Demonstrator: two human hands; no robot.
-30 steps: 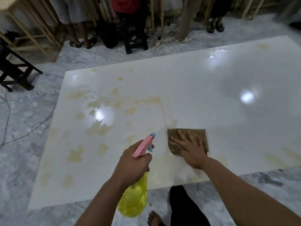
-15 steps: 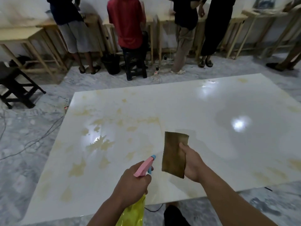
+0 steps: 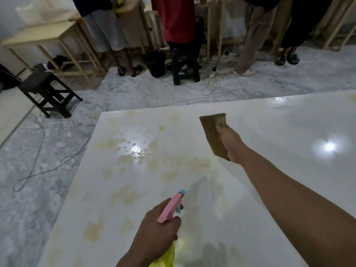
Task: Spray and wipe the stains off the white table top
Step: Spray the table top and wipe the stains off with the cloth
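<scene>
Two hands busy: left hand point(image 3: 154, 230) wraps bottle point(image 3: 165, 255) neck, finger on trigger; right hand point(image 3: 231, 143) pinches limp cloth point(image 3: 212, 132) above table point(image 3: 289, 122). Stains point(image 3: 123, 195) cover left half. Bottle likely light; cloth grips best bunched.

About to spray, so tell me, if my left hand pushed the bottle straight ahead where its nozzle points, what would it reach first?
Probably the stained table top: the left hand aims the spray bottle over yellowish stains, nothing between. Depth is unclear.

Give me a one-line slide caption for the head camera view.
Left hand aims spray bottle at yellow stains on white table; right hand holds brown cloth.
</scene>
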